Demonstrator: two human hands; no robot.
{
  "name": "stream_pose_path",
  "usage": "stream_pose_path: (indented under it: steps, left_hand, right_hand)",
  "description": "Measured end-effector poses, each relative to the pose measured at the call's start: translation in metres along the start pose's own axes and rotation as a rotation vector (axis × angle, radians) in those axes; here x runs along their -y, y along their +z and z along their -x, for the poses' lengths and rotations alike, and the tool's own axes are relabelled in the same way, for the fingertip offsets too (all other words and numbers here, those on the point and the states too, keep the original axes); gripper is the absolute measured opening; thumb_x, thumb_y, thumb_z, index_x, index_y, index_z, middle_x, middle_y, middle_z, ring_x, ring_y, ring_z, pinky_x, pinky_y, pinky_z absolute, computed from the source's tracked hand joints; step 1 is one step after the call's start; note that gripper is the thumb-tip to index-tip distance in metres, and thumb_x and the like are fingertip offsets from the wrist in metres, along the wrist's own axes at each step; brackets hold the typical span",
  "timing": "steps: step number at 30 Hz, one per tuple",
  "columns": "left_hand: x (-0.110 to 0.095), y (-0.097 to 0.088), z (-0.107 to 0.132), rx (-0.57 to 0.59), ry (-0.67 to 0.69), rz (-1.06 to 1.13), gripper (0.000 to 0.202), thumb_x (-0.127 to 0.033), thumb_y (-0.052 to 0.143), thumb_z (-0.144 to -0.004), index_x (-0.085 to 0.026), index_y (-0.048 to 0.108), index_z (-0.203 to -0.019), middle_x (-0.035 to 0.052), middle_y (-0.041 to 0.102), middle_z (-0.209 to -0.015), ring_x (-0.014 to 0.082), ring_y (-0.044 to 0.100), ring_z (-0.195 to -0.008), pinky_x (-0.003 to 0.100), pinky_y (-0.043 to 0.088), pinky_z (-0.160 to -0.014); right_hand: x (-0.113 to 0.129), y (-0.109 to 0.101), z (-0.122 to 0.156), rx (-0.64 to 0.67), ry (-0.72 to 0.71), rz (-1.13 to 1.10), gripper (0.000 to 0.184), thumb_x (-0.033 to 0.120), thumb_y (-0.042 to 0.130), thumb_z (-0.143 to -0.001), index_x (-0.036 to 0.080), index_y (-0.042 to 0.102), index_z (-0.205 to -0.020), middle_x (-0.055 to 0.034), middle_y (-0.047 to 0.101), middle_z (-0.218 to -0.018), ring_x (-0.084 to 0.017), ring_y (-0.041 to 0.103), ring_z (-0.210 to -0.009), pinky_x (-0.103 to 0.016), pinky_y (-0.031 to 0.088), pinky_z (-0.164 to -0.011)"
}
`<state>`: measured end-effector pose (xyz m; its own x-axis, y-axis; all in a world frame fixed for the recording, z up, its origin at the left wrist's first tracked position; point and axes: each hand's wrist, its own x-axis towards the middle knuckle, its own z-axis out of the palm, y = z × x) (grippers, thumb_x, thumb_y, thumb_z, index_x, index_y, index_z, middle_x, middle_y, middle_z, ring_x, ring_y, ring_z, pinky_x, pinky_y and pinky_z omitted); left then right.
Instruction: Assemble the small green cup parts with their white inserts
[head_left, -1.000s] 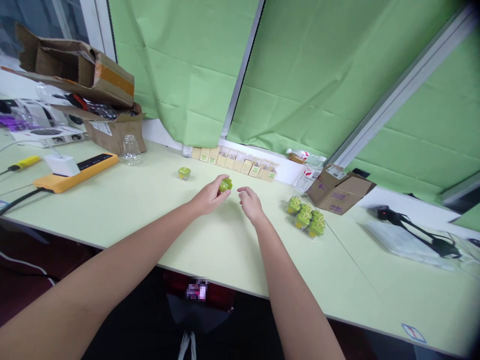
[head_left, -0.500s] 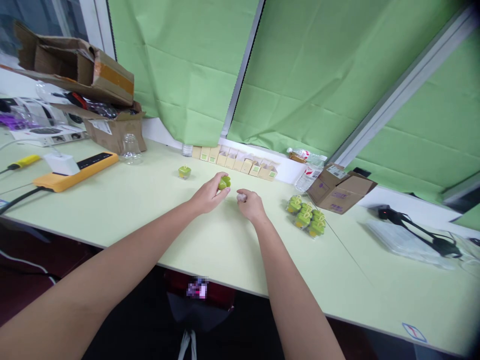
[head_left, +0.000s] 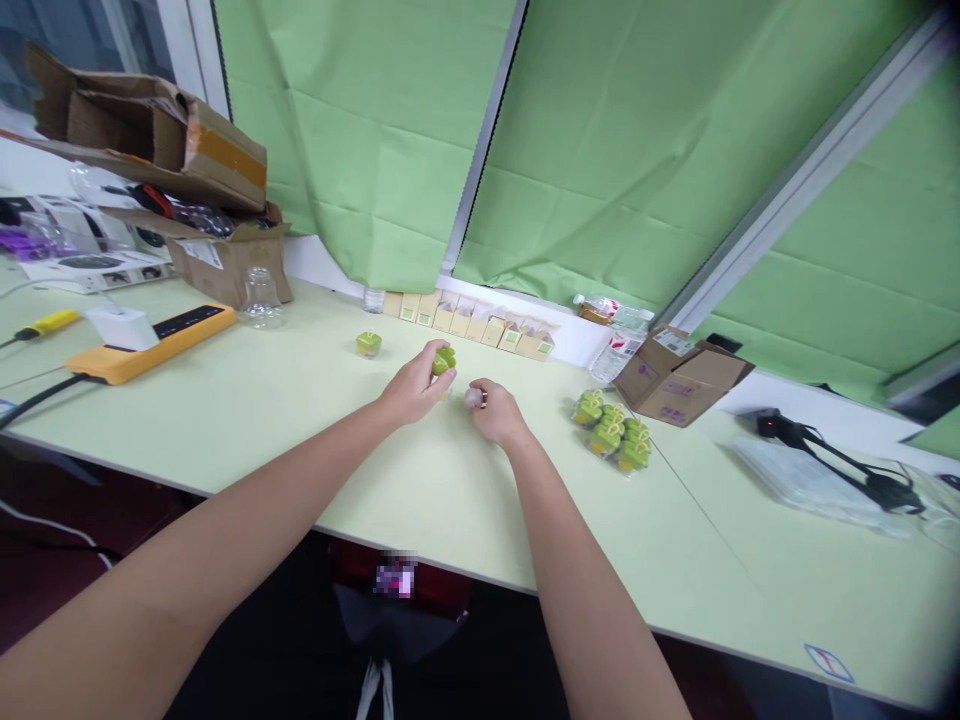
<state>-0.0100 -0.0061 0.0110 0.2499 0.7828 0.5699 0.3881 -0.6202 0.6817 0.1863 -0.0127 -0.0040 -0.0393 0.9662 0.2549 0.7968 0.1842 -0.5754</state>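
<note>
My left hand [head_left: 413,384] is closed round a small green-topped container [head_left: 444,361], with a bit of clear and yellowish material showing under its green top. Just to the right, my right hand [head_left: 496,410] pinches a small whitish, rounded piece [head_left: 473,398] whose kind I cannot make out. A narrow gap separates the two hands over the table [head_left: 420,480]. Behind my left hand stands a single green-topped container [head_left: 368,344]. To the right of my right hand, several similar containers [head_left: 611,433] with yellowish loops on top stand in a cluster.
Along the wall runs a row of small cardboard boxes [head_left: 480,322]. Plastic bottles [head_left: 616,352] and an open carton [head_left: 679,380] are at the back right. On the left are an orange power strip [head_left: 195,327], a clear jar [head_left: 262,299] and stacked cartons [head_left: 229,160].
Both hands have shifted slightly to the left with what they hold. The whitish piece in my right hand shows more now, and the green-topped container has turned a little.
</note>
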Motion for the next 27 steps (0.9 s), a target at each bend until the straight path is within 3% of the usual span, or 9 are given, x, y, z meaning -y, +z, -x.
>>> stream_pose_path:
  steps: [5, 10, 15, 18, 21, 24, 27]
  left_hand:
    - [0.012, 0.001, -0.006, -0.130, -0.175, -0.036, 0.041, -0.044, 0.044, -0.093, -0.022, 0.043, -0.128, -0.0013, 0.056, -0.072, 0.0170, 0.054, -0.066, 0.030, 0.039, -0.067]
    - [0.020, 0.003, -0.010, -0.142, -0.271, -0.053, 0.040, -0.044, 0.046, -0.092, -0.022, 0.045, -0.125, -0.0001, 0.058, -0.074, 0.0186, 0.055, -0.069, 0.031, 0.038, -0.066]
    - [0.015, 0.006, -0.006, -0.071, -0.144, 0.014, 0.041, -0.043, 0.047, -0.092, -0.022, 0.043, -0.128, 0.0001, 0.061, -0.084, 0.0142, 0.053, -0.066, 0.029, 0.041, -0.068]
    - [0.009, 0.006, -0.003, -0.010, -0.056, 0.025, 0.046, -0.042, 0.049, -0.091, -0.021, 0.042, -0.131, 0.0022, 0.062, -0.092, 0.0138, 0.055, -0.071, 0.028, 0.044, -0.070]
    - [0.006, 0.006, -0.001, 0.031, 0.047, -0.015, 0.050, -0.039, 0.054, -0.089, -0.020, 0.044, -0.134, 0.0066, 0.063, -0.106, 0.0162, 0.058, -0.083, 0.030, 0.047, -0.077]
    - [0.006, 0.008, -0.001, 0.065, 0.178, -0.065, 0.050, -0.033, 0.056, -0.089, -0.020, 0.045, -0.136, 0.0097, 0.060, -0.119, 0.0202, 0.059, -0.100, 0.033, 0.047, -0.088]
    - [0.009, 0.010, -0.001, 0.111, 0.265, -0.128, 0.049, -0.030, 0.055, -0.090, -0.021, 0.046, -0.137, 0.0098, 0.060, -0.116, 0.0227, 0.057, -0.107, 0.037, 0.047, -0.093]
  right_hand:
    - [-0.002, 0.009, -0.001, -0.008, -0.080, -0.007, 0.046, 0.008, 0.057, -0.073, 0.021, 0.063, -0.117, -0.0090, 0.062, -0.120, -0.019, 0.062, -0.099, -0.031, 0.049, -0.090]
    - [-0.001, 0.016, 0.000, -0.039, -0.052, -0.007, 0.049, 0.012, 0.059, -0.075, 0.022, 0.059, -0.124, -0.0090, 0.064, -0.118, -0.019, 0.063, -0.096, -0.032, 0.050, -0.089]
    - [0.002, 0.014, 0.002, -0.014, -0.028, 0.009, 0.047, 0.018, 0.062, -0.075, 0.021, 0.060, -0.122, -0.0098, 0.067, -0.112, -0.022, 0.064, -0.096, -0.035, 0.049, -0.089]
    - [0.009, 0.006, 0.002, -0.124, -0.067, -0.076, 0.042, 0.025, 0.060, -0.077, 0.021, 0.061, -0.118, -0.0100, 0.065, -0.118, -0.022, 0.062, -0.101, -0.036, 0.049, -0.088]
    - [0.019, -0.001, 0.001, -0.230, -0.088, -0.282, 0.028, 0.033, 0.055, -0.082, 0.021, 0.066, -0.105, -0.0068, 0.069, -0.107, -0.020, 0.063, -0.092, -0.032, 0.051, -0.080]
    - [0.028, -0.002, 0.001, -0.186, -0.109, -0.474, 0.025, 0.042, 0.058, -0.081, 0.020, 0.067, -0.089, -0.0040, 0.071, -0.090, -0.017, 0.063, -0.081, -0.028, 0.052, -0.070]
    - [0.031, 0.002, 0.001, -0.097, -0.078, -0.585, 0.023, 0.042, 0.062, -0.077, 0.020, 0.068, -0.079, -0.0021, 0.069, -0.081, -0.016, 0.063, -0.074, -0.027, 0.053, -0.066]
